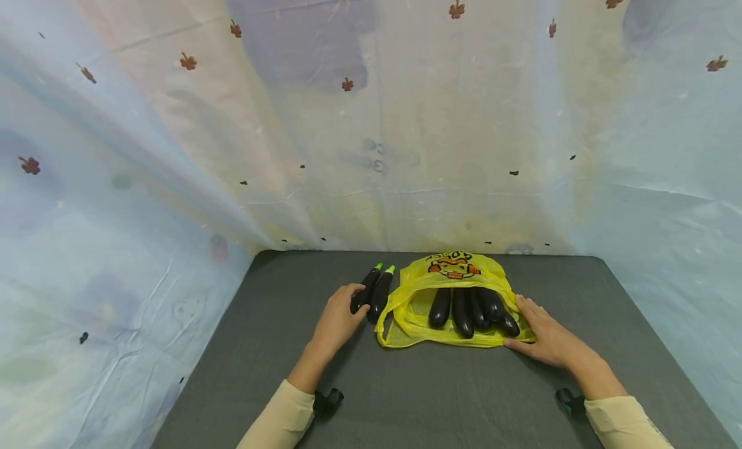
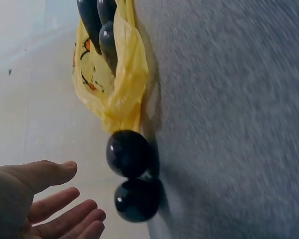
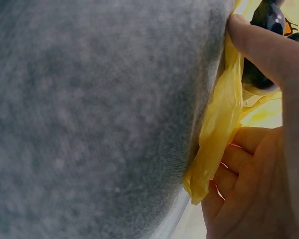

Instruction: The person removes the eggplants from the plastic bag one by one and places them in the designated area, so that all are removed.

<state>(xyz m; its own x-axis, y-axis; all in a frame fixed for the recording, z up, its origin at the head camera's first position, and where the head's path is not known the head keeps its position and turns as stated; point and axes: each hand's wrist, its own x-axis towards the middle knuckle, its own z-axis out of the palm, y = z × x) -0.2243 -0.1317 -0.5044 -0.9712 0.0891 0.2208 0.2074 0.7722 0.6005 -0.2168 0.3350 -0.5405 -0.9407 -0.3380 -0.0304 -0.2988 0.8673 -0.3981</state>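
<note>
Two dark eggplants lie side by side left of a yellow plastic bag (image 1: 498, 275), the outer eggplant (image 1: 361, 297) nearest my left hand (image 1: 339, 317). That hand (image 2: 55, 201) has thumb and fingers spread apart, beside the rounded ends of the pair, in the left wrist view. Several more eggplants (image 1: 462, 314) show inside the bag's mouth, which faces me. My right hand (image 1: 547, 333) rests against the bag's right side, its fingers extended along it. In the right wrist view the thumb (image 3: 261, 45) touches the bag's near edge, with the other fingers behind the yellow film (image 3: 222, 112).
All this lies on a grey table (image 1: 440, 397). A pale patterned sheet (image 1: 417, 133) hangs behind the table and along its sides. Each wrist wears a black strap, the left strap (image 1: 328, 401) close above the table.
</note>
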